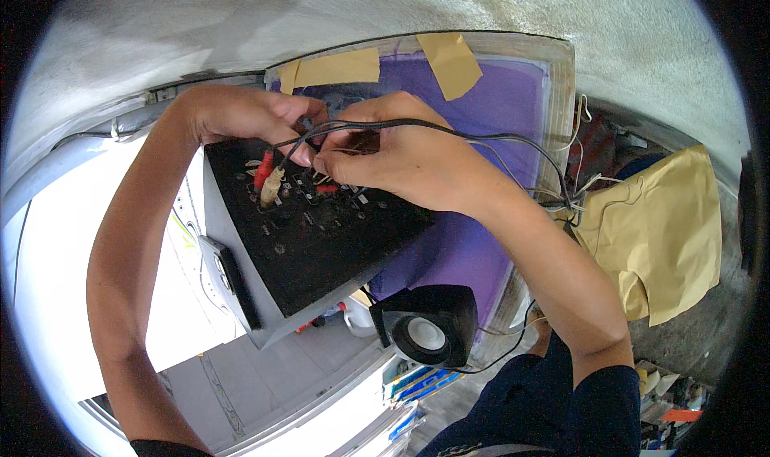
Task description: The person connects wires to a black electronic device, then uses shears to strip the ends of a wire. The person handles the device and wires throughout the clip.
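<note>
Remote view; I take the black panel [333, 248] as landmark. My left hand [269, 120] and right hand [397, 156] meet above its far edge, fingertips bunched together; I cannot tell what they pinch. Red plug [263, 171] and cream plug [271, 188] stand in its far-left part; black speaker [425, 329] sits off its near-right corner.

Matt black panel [313, 268], plastic-looking red plug [264, 171], smooth cables [409, 123], creased tan paper [662, 232], rough wall [634, 24]
</note>
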### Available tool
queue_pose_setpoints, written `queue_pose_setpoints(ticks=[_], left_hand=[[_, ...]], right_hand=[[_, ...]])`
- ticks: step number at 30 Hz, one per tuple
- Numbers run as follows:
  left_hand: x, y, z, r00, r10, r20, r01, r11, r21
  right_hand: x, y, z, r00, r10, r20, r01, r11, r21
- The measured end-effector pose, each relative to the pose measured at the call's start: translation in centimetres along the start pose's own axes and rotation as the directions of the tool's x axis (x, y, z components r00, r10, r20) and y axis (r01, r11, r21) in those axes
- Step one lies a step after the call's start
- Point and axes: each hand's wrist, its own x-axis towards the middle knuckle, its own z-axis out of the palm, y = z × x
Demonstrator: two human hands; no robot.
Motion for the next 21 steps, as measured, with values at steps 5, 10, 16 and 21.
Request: queue_pose_setpoints(ticks=[5, 10, 16, 21], left_hand=[[-0.2, 0.2, 0.0, 1.000, -0.022, 0.009, 0.021, 0.996, 0.088], [-0.4, 0.4, 0.5, 0.997, -0.076, 0.028, 0.077, 0.996, -0.052], [-0.5, 0.5, 0.8, 1.000, -0.025, 0.013, 0.027, 0.994, -0.104], [-0.3, 0.3, 0.6, 1.000, -0.002, 0.014, 0.003, 0.995, -0.100]], right_hand=[[0.3, 0.4, 0.4, 1.000, -0.014, -0.024, 0.015, 0.999, 0.046], [0.6, 0.6, -0.4, 0.998, -0.039, -0.058, 0.042, 0.998, 0.036], [0.9, 0.8, -1.3, 0.996, -0.021, 0.090, 0.020, 1.000, 0.011], [0.6, 0.8, -1.5, 0.995, -0.053, 0.090, 0.050, 0.998, 0.037]])
